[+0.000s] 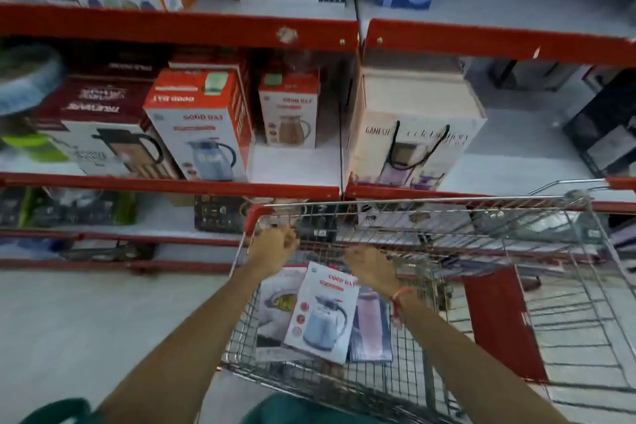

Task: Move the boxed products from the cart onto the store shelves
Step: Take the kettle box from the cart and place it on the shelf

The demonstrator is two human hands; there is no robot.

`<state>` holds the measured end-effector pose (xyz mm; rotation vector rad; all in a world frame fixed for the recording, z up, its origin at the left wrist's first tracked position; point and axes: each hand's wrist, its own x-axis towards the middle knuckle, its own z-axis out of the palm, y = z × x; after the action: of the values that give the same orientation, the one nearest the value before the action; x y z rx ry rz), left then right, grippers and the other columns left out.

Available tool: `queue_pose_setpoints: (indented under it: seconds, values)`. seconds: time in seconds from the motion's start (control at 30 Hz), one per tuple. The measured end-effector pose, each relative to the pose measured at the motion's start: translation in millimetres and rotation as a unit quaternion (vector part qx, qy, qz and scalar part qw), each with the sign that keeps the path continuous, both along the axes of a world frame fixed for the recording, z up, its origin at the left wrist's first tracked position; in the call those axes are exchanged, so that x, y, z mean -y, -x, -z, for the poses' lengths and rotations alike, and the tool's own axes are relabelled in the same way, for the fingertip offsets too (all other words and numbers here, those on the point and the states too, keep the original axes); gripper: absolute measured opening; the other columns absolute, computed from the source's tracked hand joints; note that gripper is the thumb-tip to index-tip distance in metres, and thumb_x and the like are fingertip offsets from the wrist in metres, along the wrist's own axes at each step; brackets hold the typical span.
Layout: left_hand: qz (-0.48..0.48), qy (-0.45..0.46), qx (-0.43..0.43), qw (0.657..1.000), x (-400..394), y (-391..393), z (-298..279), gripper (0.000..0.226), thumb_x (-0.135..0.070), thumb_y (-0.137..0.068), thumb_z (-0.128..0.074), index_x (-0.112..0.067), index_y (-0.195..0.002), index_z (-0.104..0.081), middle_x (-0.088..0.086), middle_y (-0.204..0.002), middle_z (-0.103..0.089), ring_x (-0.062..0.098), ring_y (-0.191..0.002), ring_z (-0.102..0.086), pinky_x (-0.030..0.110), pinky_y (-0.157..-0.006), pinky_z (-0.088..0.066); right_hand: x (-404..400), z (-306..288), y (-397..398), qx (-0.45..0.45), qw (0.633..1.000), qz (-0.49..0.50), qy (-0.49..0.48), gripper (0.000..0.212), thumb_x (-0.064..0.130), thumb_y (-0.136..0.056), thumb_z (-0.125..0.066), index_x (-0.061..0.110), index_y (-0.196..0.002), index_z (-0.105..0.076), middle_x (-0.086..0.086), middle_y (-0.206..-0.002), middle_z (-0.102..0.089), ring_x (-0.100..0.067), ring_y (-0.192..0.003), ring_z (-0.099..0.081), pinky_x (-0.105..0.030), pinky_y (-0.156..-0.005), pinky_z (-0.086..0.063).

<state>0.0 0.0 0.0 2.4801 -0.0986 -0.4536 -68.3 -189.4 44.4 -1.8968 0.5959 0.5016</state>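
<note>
box (318,313), white, red-topped, blue jug pictured

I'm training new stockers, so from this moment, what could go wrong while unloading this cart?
1. Both the left hand and right hand sit at the cart's far wire wall; fingers could get pinched against it.
2. The Good Day kettle box lies tilted over other boxes, so it may slide when lifted.
3. The open shelf gap is narrow; a careless push could knock neighbouring boxes.
</note>
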Motion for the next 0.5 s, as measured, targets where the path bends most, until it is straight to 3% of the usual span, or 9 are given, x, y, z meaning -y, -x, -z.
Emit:
queue_pose_setpoints:
  seconds: [0.07,0.13,0.17,0.23,0.27,0.33,0.4,0.5]
  values:
    - [0.004,0.003,-0.107,0.994,3,14,28,0.03,-0.02,-0.089,-0.056,-0.003,-0.113,-0.06,0.017,-0.117,-0.065,0.033,-0.109,-0.06,0.036,-0.091,-0.047,1,26,8,-0.104,0.991,0.055,-0.064,0.022,0.006,-0.094,-0.05,-0.003,-0.113,-0.058,-0.024,-0.133,-0.053,-0.033,-0.1,-0.056,-0.048,-0.101,-0.046]
    - [-0.02,0.001,-0.2,0.979,2,33,55,0.047,-0.023,-0.086,-0.061,-0.003,-0.127,-0.049,0.017,-0.13,-0.055,0.033,-0.116,-0.055,0.036,-0.092,-0.047,3,48,14,-0.153,0.98,0.054,-0.113,0.01,0.006,-0.094,-0.051,0.007,-0.1,-0.059,-0.019,-0.127,-0.058,-0.027,-0.094,-0.058,-0.043,-0.095,-0.05]
    - [-0.039,0.01,-0.234,0.971,0,39,68,0.054,-0.024,-0.084,-0.064,-0.005,-0.131,-0.045,0.017,-0.133,-0.053,0.033,-0.116,-0.055,0.036,-0.091,-0.049,2,61,16,-0.169,0.975,0.056,-0.129,0.014,0.006,-0.095,-0.05,0.009,-0.107,-0.058,-0.015,-0.127,-0.057,-0.029,-0.102,-0.058,-0.042,-0.097,-0.046]
    - [-0.055,0.007,-0.255,0.965,-3,41,91,0.06,-0.028,-0.081,-0.067,-0.008,-0.133,-0.044,0.015,-0.133,-0.054,0.033,-0.114,-0.056,0.042,-0.093,-0.051,1,72,16,-0.187,0.97,0.064,-0.141,0.026,0.011,-0.095,-0.051,0.014,-0.121,-0.052,-0.012,-0.134,-0.052,-0.035,-0.126,-0.047,-0.048,-0.104,-0.038]
    - [-0.049,-0.003,-0.254,0.966,-5,39,107,0.058,-0.029,-0.081,-0.067,-0.009,-0.131,-0.046,0.015,-0.132,-0.056,0.033,-0.113,-0.057,0.044,-0.095,-0.05,-1,73,18,-0.188,0.969,0.055,-0.149,0.025,0.015,-0.094,-0.054,0.019,-0.118,-0.05,-0.013,-0.138,-0.049,-0.036,-0.13,-0.043,-0.051,-0.104,-0.037]
    - [-0.037,-0.017,-0.267,0.963,-3,39,124,0.051,-0.025,-0.081,-0.065,-0.01,-0.127,-0.05,0.014,-0.128,-0.06,0.032,-0.111,-0.058,0.046,-0.098,-0.048,0,83,18,-0.207,0.959,0.061,-0.182,0.013,0.018,-0.093,-0.056,0.024,-0.104,-0.052,-0.013,-0.136,-0.049,-0.036,-0.126,-0.045,-0.054,-0.102,-0.038]
    - [-0.006,-0.014,-0.274,0.962,4,44,121,0.042,-0.016,-0.082,-0.064,-0.01,-0.122,-0.055,0.01,-0.127,-0.061,0.03,-0.113,-0.057,0.044,-0.1,-0.046,2,97,17,-0.2,0.958,0.089,-0.188,0.013,0.01,-0.093,-0.054,0.023,-0.096,-0.053,-0.016,-0.127,-0.053,-0.032,-0.107,-0.052,-0.052,-0.098,-0.04]
    - [-0.017,0.006,-0.277,0.961,12,48,105,0.037,-0.004,-0.082,-0.063,-0.007,-0.118,-0.058,0.01,-0.123,-0.061,0.031,-0.113,-0.058,0.036,-0.094,-0.049,2,103,16,-0.182,0.965,0.079,-0.169,0.035,0.003,-0.092,-0.051,0.023,-0.12,-0.047,-0.014,-0.13,-0.052,-0.028,-0.107,-0.048,-0.055,-0.099,-0.042]
